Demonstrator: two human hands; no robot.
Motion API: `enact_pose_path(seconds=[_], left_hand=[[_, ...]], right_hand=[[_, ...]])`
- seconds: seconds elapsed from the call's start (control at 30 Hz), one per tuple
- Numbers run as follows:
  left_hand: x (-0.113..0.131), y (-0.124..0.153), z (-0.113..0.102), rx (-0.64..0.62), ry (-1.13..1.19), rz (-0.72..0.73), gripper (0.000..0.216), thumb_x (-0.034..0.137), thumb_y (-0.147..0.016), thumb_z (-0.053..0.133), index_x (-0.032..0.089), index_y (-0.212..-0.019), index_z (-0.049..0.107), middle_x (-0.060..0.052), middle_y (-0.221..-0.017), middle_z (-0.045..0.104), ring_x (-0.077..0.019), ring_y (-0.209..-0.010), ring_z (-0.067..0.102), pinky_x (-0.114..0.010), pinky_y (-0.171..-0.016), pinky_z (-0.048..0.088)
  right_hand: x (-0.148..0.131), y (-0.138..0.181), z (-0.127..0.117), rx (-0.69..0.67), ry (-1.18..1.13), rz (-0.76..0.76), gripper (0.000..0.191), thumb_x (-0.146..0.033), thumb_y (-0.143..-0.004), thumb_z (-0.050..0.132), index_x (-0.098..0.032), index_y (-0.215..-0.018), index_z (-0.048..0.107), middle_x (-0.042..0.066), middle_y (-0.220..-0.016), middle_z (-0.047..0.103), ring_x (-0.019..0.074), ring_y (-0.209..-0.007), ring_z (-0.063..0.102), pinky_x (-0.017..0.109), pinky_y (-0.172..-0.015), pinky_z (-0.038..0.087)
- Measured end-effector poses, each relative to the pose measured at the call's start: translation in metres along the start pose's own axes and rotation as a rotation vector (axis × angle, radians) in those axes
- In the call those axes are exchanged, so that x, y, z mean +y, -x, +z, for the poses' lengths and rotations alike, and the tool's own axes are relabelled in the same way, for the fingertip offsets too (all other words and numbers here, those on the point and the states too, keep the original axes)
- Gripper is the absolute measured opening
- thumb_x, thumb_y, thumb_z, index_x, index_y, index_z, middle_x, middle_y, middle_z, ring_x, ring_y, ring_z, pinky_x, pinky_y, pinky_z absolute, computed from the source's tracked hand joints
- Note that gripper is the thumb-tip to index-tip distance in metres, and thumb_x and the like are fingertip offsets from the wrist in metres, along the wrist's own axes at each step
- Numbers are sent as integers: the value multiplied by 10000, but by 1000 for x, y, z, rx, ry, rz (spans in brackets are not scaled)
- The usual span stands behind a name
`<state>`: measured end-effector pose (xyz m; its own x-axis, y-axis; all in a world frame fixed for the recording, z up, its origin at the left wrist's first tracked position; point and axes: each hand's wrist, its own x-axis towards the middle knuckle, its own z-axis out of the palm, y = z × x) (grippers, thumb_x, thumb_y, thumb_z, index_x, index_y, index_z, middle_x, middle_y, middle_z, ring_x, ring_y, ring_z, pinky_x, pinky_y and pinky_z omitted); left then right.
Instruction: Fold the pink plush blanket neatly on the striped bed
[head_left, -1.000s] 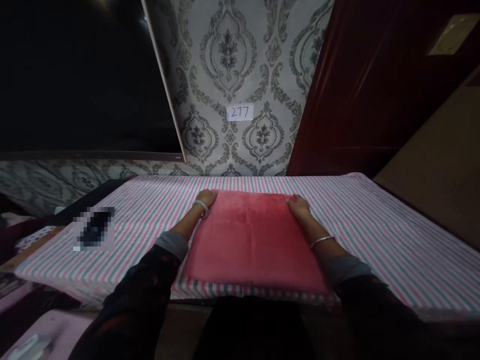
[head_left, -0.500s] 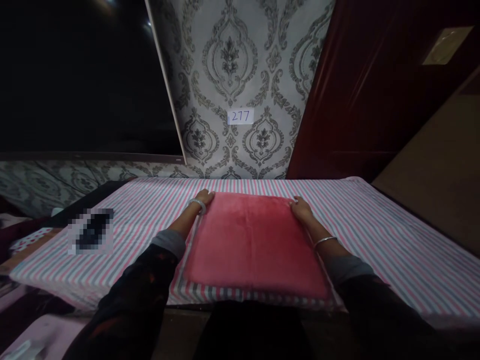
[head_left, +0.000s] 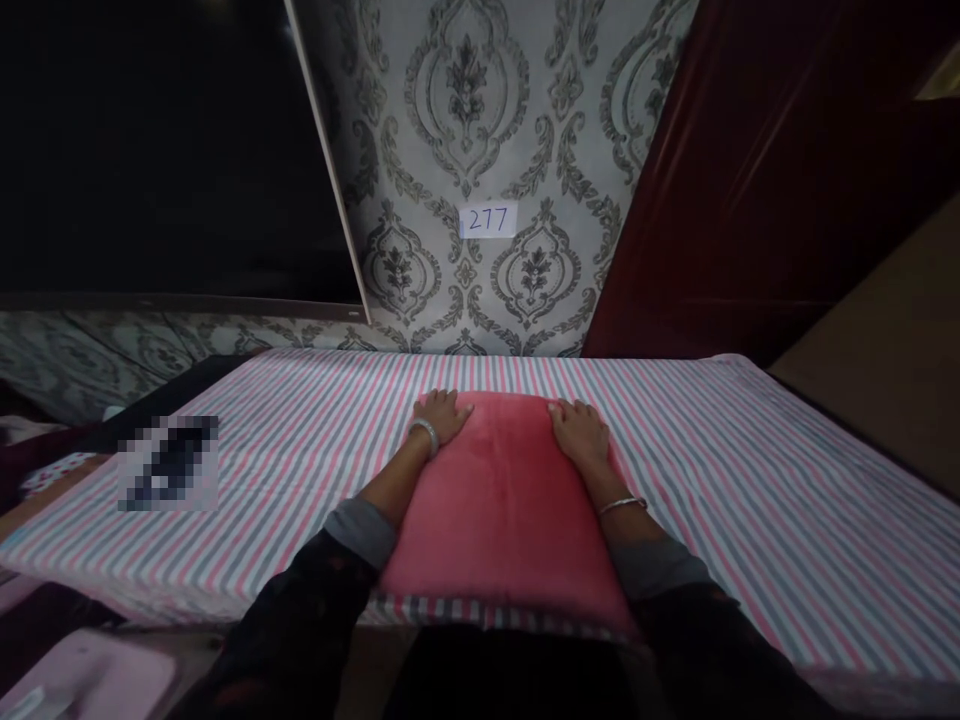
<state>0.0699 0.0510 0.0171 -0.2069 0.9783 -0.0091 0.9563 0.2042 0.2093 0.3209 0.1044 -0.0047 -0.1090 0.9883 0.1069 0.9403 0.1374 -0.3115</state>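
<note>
A flat, square pink plush cloth, perhaps a cushion cover, lies on the striped tablecloth at the near edge. A faint crease runs down its middle. My left hand rests palm down on its far left corner, fingers stretched out. On the far right corner, my right hand lies flat too, its fingers spread away from me. Neither hand grips the cloth; both press on its top. My forearms cover parts of its left and right sides.
A blurred dark object lies on the table's left part. Behind the table are a large black screen, a patterned wall with a "277" label, and a dark red panel. A pink stool-like surface stands at lower left.
Both hands have moved from the cloth's far corners inward onto its top, with fingers now laid flat. The cloth's sides have come closer together, and the view has shifted slightly.
</note>
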Motion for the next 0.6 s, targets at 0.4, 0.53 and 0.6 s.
enact_pose_path(seconds=[0.4, 0.53, 0.6], left_hand=[[-17, -16, 12, 1, 102, -20, 571, 484, -1035, 285, 200, -1512, 417, -122, -1597, 414, -302, -1519, 255, -467, -1195, 261], [-21, -19, 13, 15, 92, -23, 575, 475, -1036, 262, 175, -1493, 440, -136, -1579, 430, -288, -1505, 292, -423, -1196, 261], [-20, -18, 11, 24, 88, -30, 567, 482, -1033, 272, 173, -1465, 472, -142, -1558, 453, -297, -1491, 314, -422, -1183, 281]], right_hand=[[3, -3, -1, -9, -53, 0, 528, -464, -1064, 280, -207, -1444, 541, 150, -1414, 558, 318, -1323, 443, 503, -1054, 417], [4, -4, 0, -2, -98, 24, 533, -444, -1067, 252, -221, -1469, 522, 129, -1476, 518, 303, -1359, 429, 493, -1094, 395], [5, -5, 1, 7, -114, 29, 536, -427, -1068, 252, -205, -1482, 510, 124, -1502, 500, 296, -1384, 416, 481, -1118, 379]])
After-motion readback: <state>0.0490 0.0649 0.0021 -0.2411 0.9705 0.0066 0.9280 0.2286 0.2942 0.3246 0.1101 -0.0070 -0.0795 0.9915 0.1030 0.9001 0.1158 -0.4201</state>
